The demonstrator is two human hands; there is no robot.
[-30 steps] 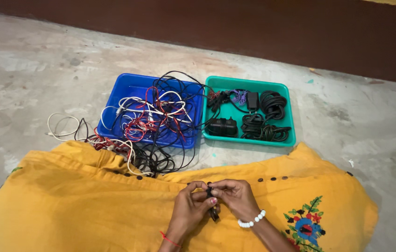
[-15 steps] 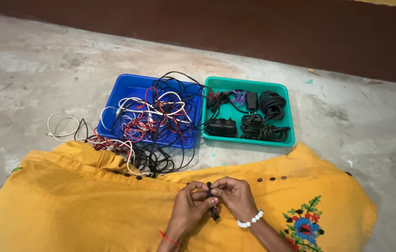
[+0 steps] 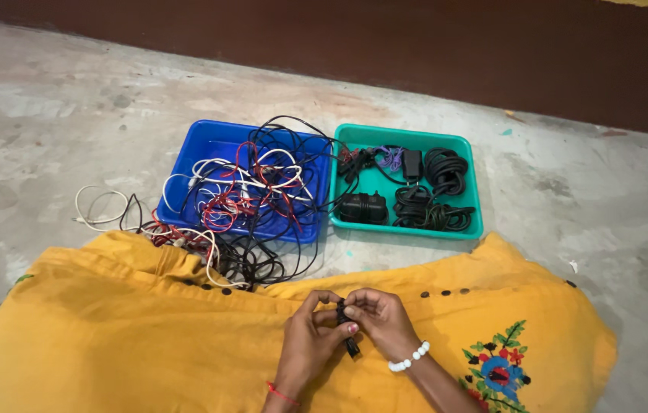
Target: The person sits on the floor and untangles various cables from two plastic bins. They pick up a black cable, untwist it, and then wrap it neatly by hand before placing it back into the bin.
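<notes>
A bare concrete floor (image 3: pixel 71 99) fills most of the scene, stained and patchy, running up to a dark brown wall base (image 3: pixel 415 53) along the far side. Across the near part spreads a wide yellow cloth (image 3: pixel 125 336) draped over the seated person's lap, with a bright embroidered flower (image 3: pixel 501 371) on its right end and a short row of dark buttons near the middle. Beyond the cloth sit two plastic trays side by side, their edges close together. The blue tray (image 3: pixel 201 141) on the left holds a loose tangle of wires (image 3: pixel 251 187) in black, white and red, which spills over the near rim onto the floor and onto the edge of the cloth. The green tray (image 3: pixel 385 136) on the right holds neater things: coiled black cables (image 3: pixel 438 191), a black adapter block (image 3: pixel 363 206) and a small black plug beside a bit of purple cord. Over the lap, the left hand (image 3: pixel 310 336), with a red thread at the wrist, and the right hand (image 3: pixel 381 321), with a white bead bracelet, meet fingertip to fingertip. Both have their fingers curled in and pinched onto a small black cable piece (image 3: pixel 345 325), which sits between the two hands just above the cloth, its lower end poking out below the fingers.
</notes>
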